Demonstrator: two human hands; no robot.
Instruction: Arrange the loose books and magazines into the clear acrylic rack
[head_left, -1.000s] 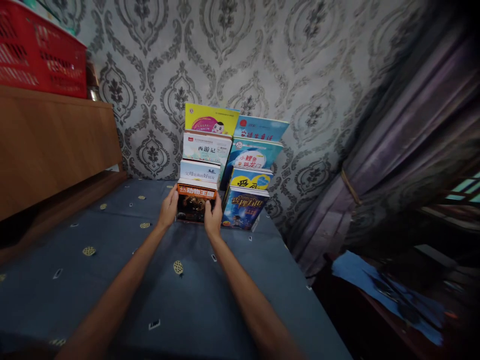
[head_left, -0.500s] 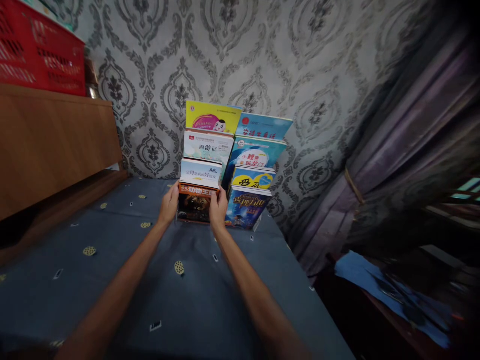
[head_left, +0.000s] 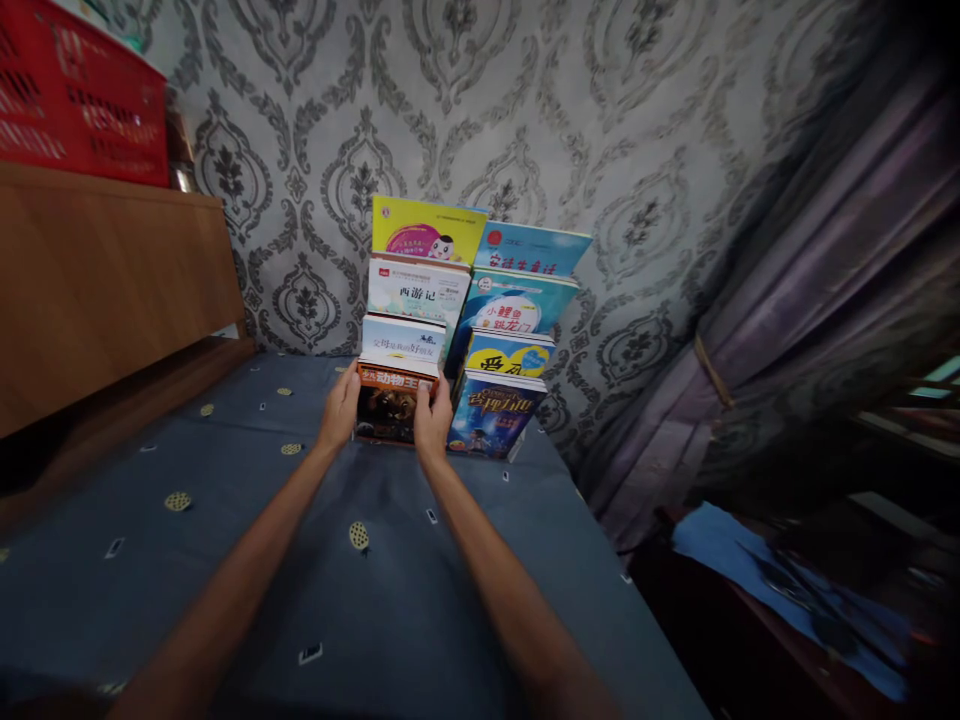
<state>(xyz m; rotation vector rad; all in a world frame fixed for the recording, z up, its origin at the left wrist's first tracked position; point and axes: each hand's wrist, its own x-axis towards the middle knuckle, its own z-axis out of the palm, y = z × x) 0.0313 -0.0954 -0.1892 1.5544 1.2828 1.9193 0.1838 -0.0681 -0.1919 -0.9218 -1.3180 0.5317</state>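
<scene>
Two columns of books stand upright in tiers near the wall. At the front of the left column is a dark book with an orange title band [head_left: 384, 408]. My left hand [head_left: 343, 405] grips its left edge, and my right hand [head_left: 433, 412] holds its right edge, thumb on the cover. Behind it rise a pale blue book [head_left: 403, 338], a white book [head_left: 416, 290] and a yellow book [head_left: 424, 228]. Beside my right hand stands a dark blue book [head_left: 495, 418], with a yellow-and-blue book [head_left: 510, 355] and two light blue ones behind.
A dark blue patterned cloth [head_left: 285, 580] covers the table. To the left is a wooden cabinet [head_left: 112, 290] with a red basket [head_left: 90, 110] on top. At right hang a tied purple curtain [head_left: 675, 430] and, lower, a light blue cloth [head_left: 735, 550].
My right hand has shifted slightly left, its thumb farther over the dark book's cover. My left hand stays at the left edge. The view has tilted a little.
</scene>
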